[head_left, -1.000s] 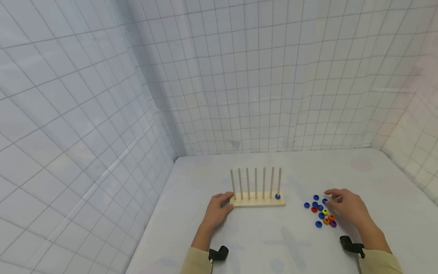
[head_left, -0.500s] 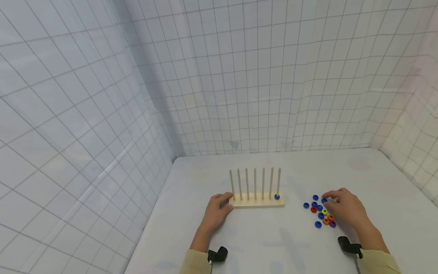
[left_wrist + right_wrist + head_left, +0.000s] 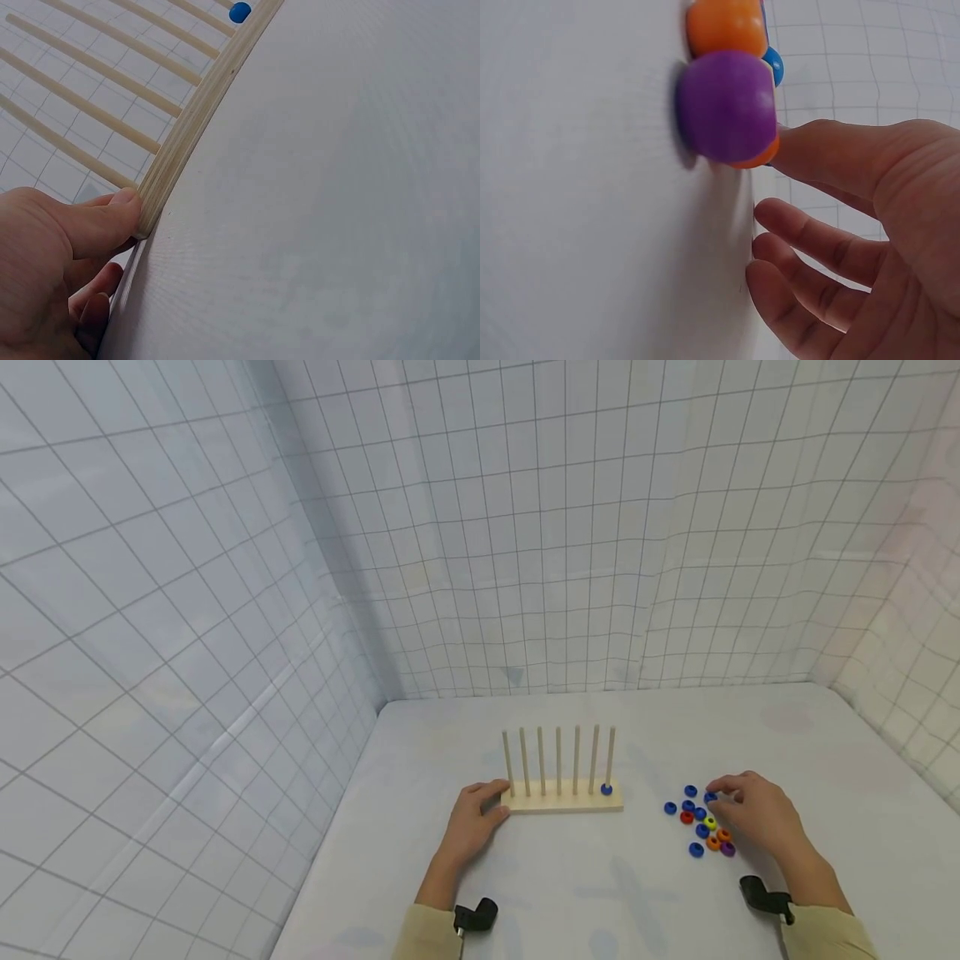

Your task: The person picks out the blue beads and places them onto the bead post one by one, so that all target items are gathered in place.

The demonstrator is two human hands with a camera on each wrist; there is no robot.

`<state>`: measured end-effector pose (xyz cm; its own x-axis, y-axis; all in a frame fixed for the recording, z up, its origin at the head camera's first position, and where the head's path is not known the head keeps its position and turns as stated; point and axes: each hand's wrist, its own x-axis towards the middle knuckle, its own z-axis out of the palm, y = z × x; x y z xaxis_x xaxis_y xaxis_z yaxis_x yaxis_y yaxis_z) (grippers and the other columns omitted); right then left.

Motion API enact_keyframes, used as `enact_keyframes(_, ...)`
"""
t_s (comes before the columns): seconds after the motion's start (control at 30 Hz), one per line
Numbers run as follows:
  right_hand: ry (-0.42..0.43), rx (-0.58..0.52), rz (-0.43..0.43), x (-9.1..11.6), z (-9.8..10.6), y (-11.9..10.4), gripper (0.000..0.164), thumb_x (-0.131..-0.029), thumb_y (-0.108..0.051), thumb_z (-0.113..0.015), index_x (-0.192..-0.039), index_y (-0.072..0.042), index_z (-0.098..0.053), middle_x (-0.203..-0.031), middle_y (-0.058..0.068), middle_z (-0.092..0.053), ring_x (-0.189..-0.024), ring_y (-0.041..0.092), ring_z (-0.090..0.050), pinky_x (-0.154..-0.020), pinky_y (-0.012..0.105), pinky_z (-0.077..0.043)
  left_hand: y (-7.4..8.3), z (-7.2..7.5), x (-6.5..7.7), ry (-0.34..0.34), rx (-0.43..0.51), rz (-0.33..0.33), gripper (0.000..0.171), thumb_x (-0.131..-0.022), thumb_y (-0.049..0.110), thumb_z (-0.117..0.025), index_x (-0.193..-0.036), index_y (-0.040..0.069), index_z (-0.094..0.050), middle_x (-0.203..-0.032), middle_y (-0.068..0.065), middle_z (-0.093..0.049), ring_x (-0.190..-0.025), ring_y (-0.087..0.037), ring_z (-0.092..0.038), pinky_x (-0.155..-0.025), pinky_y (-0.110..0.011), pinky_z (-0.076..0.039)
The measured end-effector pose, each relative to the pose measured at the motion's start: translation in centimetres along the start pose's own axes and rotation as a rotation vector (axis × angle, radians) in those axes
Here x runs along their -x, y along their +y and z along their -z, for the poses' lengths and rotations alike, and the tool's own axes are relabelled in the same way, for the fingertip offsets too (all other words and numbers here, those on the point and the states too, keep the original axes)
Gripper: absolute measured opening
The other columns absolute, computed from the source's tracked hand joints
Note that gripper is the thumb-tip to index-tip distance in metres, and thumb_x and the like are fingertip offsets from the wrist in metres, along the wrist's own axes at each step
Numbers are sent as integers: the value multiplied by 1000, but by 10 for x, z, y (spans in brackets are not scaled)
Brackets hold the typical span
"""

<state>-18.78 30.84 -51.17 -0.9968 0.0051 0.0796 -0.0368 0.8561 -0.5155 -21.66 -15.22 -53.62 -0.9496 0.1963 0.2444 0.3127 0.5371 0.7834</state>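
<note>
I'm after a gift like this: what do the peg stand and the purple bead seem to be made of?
The peg stand looks like bare matte wood: it is pale tan, with grain-like lines along its edge. The purple bead has smooth, even colour and a soft shine, so perhaps plastic or painted wood; the look alone leaves that open.

head: even diffuse light, wide-angle stretch toward edges | left wrist: dim, greyish surface (image 3: 337,187) | right wrist: faint gloss on purple bead (image 3: 727,109), soft shadow
</note>
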Motion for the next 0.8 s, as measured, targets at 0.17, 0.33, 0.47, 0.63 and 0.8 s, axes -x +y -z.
enact_keyframes(0.17,-8,-5,-5,0,2,-2,25,-86,-17,-77,-110,-8,-74,-105,18,-65,-89,35,-61,-72,51,-51,0,0,0,8,6,-6,40,-89,8,-75,-129,9,-69,-126,-16,-62,-125,-38,-50,-104,-58,-38)
enact_keyframes(0.33,-15,-15,-19,2,4,-5,31,-87,-19,-78,-114,-4,-72,-101,14,-68,-88,32,-61,-74,51,-51,1,-1,1,9,8,-10,40,-88,8,-75,-128,8,-69,-127,-15,-63,-125,-39,-50,-104,-59,-37)
enact_keyframes(0.47,-5,-30,-23,4,5,-6,33,-88,-20,-78,-116,-4,-71,-99,13,-69,-89,32,-61,-77,53,-51,1,-1,1,6,4,-10,40,-89,8,-74,-129,8,-69,-128,-16,-62,-126,-39,-49,-104,-59,-37)
enact_keyframes(0.63,19,-31,-12,5,6,-7,31,-88,-19,-78,-115,-4,-71,-97,11,-70,-88,32,-62,-76,53,-51,1,0,2,3,-3,-12,40,-89,8,-75,-128,8,-69,-127,-17,-62,-125,-40,-50,-103,-60,-37)
enact_keyframes(0.8,39,-50,-16,6,7,-11,30,-90,-17,-76,-116,-3,-71,-101,15,-71,-92,35,-63,-80,56,-51,1,0,2,6,-3,-11,40,-89,8,-75,-129,8,-69,-127,-17,-61,-125,-40,-49,-103,-60,-37)
